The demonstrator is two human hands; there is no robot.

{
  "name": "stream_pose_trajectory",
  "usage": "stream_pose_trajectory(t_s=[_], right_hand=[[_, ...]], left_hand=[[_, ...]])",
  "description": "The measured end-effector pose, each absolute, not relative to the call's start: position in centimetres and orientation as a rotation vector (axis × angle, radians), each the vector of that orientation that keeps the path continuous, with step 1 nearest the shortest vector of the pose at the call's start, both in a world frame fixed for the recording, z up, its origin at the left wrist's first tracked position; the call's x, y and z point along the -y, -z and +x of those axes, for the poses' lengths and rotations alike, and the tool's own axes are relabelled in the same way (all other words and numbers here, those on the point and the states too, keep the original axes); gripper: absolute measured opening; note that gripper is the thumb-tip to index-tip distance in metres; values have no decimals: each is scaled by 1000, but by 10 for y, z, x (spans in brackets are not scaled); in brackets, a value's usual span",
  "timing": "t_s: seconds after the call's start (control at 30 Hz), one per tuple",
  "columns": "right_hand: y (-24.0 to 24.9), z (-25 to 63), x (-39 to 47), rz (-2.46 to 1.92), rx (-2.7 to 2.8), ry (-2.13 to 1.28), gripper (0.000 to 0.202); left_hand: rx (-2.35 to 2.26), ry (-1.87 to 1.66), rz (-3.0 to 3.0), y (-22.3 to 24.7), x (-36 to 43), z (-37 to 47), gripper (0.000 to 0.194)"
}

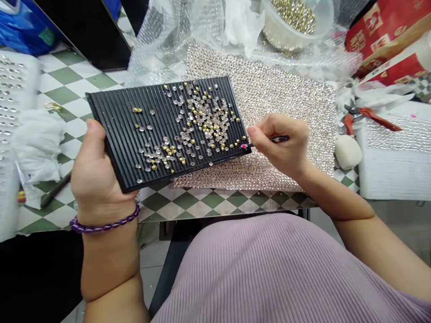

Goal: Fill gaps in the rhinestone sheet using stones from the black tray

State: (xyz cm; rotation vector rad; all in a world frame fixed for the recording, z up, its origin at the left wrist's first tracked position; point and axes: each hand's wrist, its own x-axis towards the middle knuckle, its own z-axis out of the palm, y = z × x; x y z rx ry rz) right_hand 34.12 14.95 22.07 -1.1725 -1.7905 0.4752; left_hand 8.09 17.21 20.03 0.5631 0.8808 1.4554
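My left hand [97,166] grips the left end of a black ridged tray [117,130], thumb along its edge and the other fingers hidden beneath. Loose clear and gold-backed rhinestones [208,119] lie scattered on the tray, thickest at its right half. My right hand [283,141] pinches a thin dark pen-like tool [279,139] at the tray's lower right corner, where a small pink tip shows. Under and behind the tray lies a sheet densely covered in rhinestones [289,98].
A clear tub [323,22] of gold stones stands at the back amid bubble wrap [161,45]. Orange-handled pliers [377,117], a white lump [348,151] and a white stone-covered panel [393,175] are at right. A crumpled white cloth [38,139] lies left.
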Motion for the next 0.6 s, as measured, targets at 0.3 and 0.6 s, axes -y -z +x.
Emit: stream_pose_trajectory(t_s=[0.3,0.6], right_hand=[[-229,342,-149,-1210,1684,-478,40],[-220,369,-114,-1328,1839,-588,34]], left_hand=[[-885,-1441,537,-202,-172,83,34],[-834,-1450,556,-201,-173,80,38]])
